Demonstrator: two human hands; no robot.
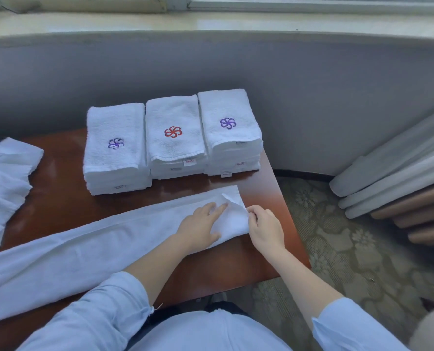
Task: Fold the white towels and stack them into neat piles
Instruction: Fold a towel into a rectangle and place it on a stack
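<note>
Pale-blue sleeve (104, 300) | left hand (198, 226), fingers flat, on long white folded towel (84, 249) | right hand (265, 226) pinches its corner | end-fold begins; likely needs aligned edges

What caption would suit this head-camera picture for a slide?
Left hand presses the long white towel, right hand pinches its lifted corner; three stacks of folded towels stand behind on the brown table.

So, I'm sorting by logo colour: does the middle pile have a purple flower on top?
No, the middle pile shows a red flower on its top towel.
</note>
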